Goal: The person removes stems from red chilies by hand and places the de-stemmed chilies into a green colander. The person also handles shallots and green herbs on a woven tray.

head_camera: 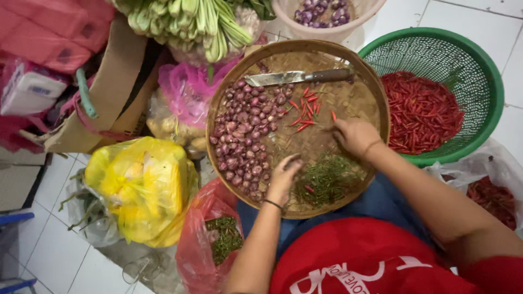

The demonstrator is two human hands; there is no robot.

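right hand [355,136] rests fingers curled together on the woven tray [359,106], just beside loose red chilies [306,111] lying mixed, mostly slanting up-right. left hand [284,175] w/ fingers pinched together at the green stem pile [327,178]. shallots [245,136] heap on tray's left; knife [299,77] lies across the top, blade pointing left. white tile floor, green basket [479,65] of chilies to the right.
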